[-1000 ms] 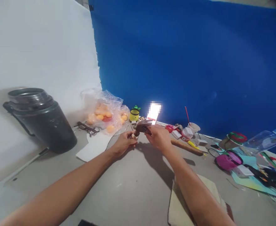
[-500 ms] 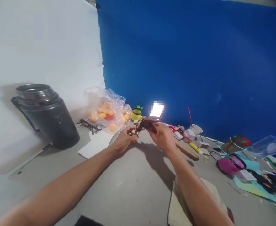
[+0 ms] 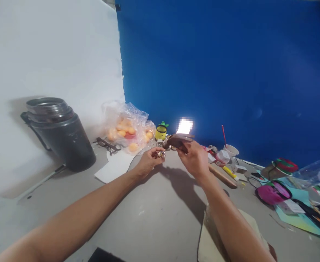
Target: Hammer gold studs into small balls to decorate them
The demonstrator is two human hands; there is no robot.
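Near the middle of the table, my left hand (image 3: 146,164) pinches a small, shiny, gold-and-silver round ornament (image 3: 161,155) between thumb and fingers. To its right, my right hand (image 3: 195,158) is closed on a dark brown, leather-like strip (image 3: 176,140). The strip bends toward the left, and its near end lies just above and beside the ornament. Whether the two pieces are joined cannot be made out. Small shiny bits show behind the strip, too small to name.
A dark thermos (image 3: 62,138) stands open at left, beside glasses (image 3: 108,145) and a clear bag of orange items (image 3: 127,131). A yellow holder (image 3: 160,133) is behind my hands. At right are a wooden stick (image 3: 222,177), a white cup (image 3: 231,150) and a pink pouch (image 3: 274,193).
The ornament in my left hand now sits slightly lower and apart from the strip's end. The strip is tilted a little differently. The whole view has shifted slightly.
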